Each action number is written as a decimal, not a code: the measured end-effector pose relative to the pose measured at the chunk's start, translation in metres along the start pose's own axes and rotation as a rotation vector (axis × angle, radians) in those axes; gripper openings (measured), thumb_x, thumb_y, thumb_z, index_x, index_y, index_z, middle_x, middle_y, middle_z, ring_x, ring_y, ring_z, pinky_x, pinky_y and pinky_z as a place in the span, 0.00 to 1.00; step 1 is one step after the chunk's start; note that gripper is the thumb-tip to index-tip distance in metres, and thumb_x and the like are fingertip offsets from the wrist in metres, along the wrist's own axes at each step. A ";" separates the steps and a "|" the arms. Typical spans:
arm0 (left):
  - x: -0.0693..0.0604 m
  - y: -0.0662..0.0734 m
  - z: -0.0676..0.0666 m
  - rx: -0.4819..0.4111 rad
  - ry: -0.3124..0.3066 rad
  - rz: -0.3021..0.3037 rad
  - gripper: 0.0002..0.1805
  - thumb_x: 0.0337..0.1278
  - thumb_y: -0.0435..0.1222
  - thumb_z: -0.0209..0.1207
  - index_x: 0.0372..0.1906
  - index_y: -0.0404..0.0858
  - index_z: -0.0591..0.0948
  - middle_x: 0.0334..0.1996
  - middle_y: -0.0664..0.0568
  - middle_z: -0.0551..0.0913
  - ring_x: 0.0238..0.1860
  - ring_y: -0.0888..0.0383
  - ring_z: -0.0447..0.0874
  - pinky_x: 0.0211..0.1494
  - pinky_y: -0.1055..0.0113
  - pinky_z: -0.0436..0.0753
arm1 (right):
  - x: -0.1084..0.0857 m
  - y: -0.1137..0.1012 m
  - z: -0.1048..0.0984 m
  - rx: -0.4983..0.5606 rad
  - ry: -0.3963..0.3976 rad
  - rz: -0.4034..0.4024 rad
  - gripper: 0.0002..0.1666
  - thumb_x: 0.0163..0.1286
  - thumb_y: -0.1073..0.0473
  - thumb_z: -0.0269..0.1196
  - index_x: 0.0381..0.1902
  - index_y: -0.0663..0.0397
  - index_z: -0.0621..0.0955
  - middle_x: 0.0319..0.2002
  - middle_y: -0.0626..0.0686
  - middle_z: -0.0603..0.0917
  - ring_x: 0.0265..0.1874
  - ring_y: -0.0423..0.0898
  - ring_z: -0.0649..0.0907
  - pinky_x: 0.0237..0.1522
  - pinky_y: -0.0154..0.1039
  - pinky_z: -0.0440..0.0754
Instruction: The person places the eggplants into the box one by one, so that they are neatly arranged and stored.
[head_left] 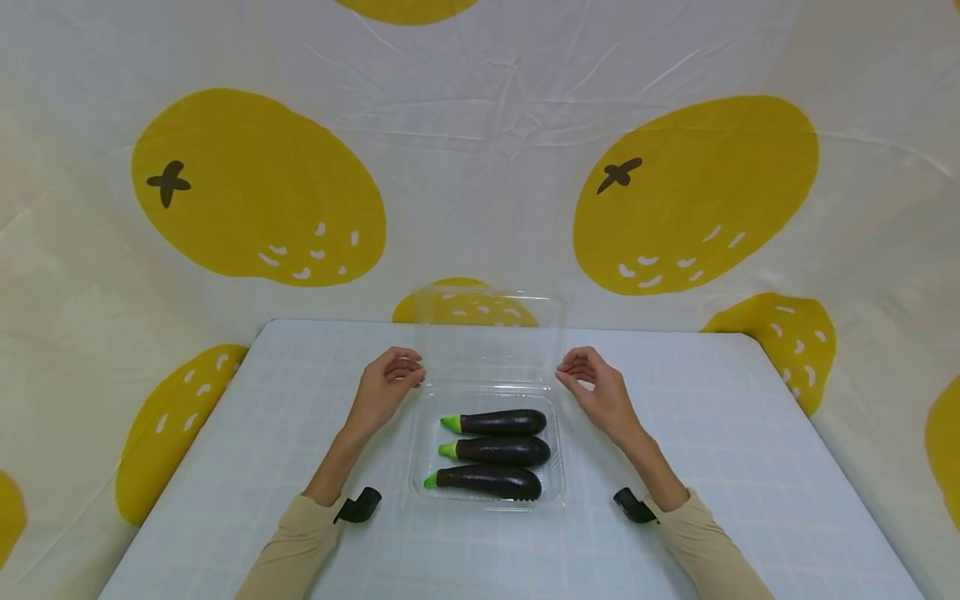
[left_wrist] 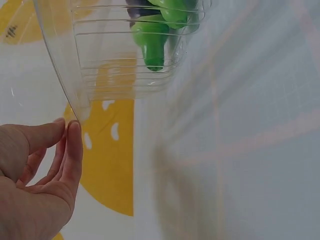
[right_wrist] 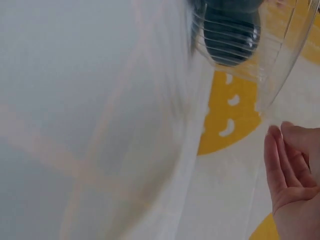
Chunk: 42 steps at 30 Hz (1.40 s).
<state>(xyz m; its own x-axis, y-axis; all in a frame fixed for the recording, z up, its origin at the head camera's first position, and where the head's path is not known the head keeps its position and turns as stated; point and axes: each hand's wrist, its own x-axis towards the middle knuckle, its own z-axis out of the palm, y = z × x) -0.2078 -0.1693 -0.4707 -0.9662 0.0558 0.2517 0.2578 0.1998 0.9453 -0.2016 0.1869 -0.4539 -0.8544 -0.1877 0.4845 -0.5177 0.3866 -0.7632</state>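
Observation:
A clear plastic clamshell container [head_left: 489,502] lies with its lid [head_left: 491,354] raised at the far side. Inside its base are three dark purple eggplants [head_left: 504,452], side by side, green stems toward the left. Near the hinge, my left hand [head_left: 384,387] pinches the left edge of the plastic between thumb and fingers. On the opposite side my right hand [head_left: 603,400] has thumb and fingertips together at the right edge. In the left wrist view, green stems [left_wrist: 154,45] show through the ribbed wall; a rounded eggplant end [right_wrist: 231,37] shows in the right wrist view.
The container rests on a table with a pale checked cloth [head_left: 240,467]. Behind the table hangs a white curtain [head_left: 480,167] printed with large yellow fruit. Black wrist cameras [head_left: 360,505] sit by both sleeves.

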 end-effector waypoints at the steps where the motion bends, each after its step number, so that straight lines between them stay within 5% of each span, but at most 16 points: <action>1: -0.001 0.000 0.000 0.000 0.000 0.004 0.14 0.63 0.25 0.67 0.50 0.23 0.79 0.41 0.33 0.84 0.41 0.41 0.86 0.44 0.67 0.86 | -0.001 0.005 0.000 -0.003 0.001 -0.008 0.16 0.62 0.78 0.69 0.46 0.76 0.77 0.38 0.67 0.85 0.39 0.63 0.87 0.47 0.38 0.86; 5: -0.005 0.003 -0.002 0.001 0.000 0.000 0.14 0.64 0.25 0.66 0.51 0.22 0.79 0.43 0.33 0.84 0.42 0.43 0.87 0.44 0.72 0.85 | -0.003 0.022 0.001 -0.021 0.004 -0.035 0.16 0.62 0.76 0.71 0.46 0.69 0.79 0.38 0.61 0.86 0.39 0.58 0.88 0.47 0.34 0.85; 13: -0.015 0.008 -0.005 0.044 -0.002 -0.011 0.13 0.68 0.26 0.63 0.51 0.21 0.82 0.46 0.30 0.84 0.48 0.30 0.83 0.47 0.74 0.84 | -0.008 0.023 -0.005 -0.086 -0.020 -0.054 0.13 0.64 0.70 0.72 0.44 0.58 0.82 0.37 0.51 0.87 0.40 0.48 0.88 0.48 0.25 0.81; 19: -0.023 0.012 -0.008 0.092 -0.001 -0.045 0.14 0.70 0.32 0.63 0.53 0.27 0.84 0.48 0.36 0.86 0.48 0.38 0.85 0.46 0.78 0.82 | -0.013 0.020 -0.009 -0.126 -0.036 -0.101 0.12 0.63 0.70 0.73 0.41 0.54 0.83 0.37 0.46 0.87 0.39 0.46 0.89 0.49 0.25 0.81; 28: -0.032 0.011 -0.012 0.071 -0.006 -0.106 0.17 0.76 0.36 0.58 0.55 0.25 0.84 0.46 0.32 0.87 0.46 0.38 0.88 0.54 0.54 0.85 | -0.022 0.021 -0.013 -0.228 -0.034 -0.193 0.15 0.59 0.73 0.74 0.40 0.54 0.86 0.37 0.49 0.90 0.38 0.47 0.88 0.43 0.36 0.86; 33: -0.037 0.014 -0.016 0.122 0.001 -0.195 0.22 0.75 0.46 0.59 0.57 0.31 0.85 0.49 0.43 0.89 0.48 0.52 0.87 0.55 0.63 0.83 | -0.028 0.018 -0.016 -0.252 -0.079 -0.194 0.15 0.60 0.74 0.73 0.41 0.54 0.85 0.38 0.48 0.89 0.38 0.45 0.87 0.42 0.49 0.86; 42: -0.047 0.012 -0.018 0.054 -0.093 -0.189 0.18 0.71 0.39 0.64 0.58 0.33 0.84 0.49 0.41 0.87 0.46 0.53 0.86 0.53 0.60 0.85 | -0.038 0.015 -0.016 -0.246 -0.146 -0.261 0.20 0.57 0.78 0.73 0.45 0.59 0.85 0.44 0.51 0.88 0.41 0.48 0.87 0.45 0.38 0.86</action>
<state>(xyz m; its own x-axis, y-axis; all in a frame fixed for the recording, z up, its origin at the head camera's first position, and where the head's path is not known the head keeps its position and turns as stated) -0.1598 -0.1873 -0.4674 -0.9936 0.1014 0.0488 0.0745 0.2674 0.9607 -0.1765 0.2142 -0.4766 -0.7018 -0.4284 0.5691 -0.7076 0.5108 -0.4882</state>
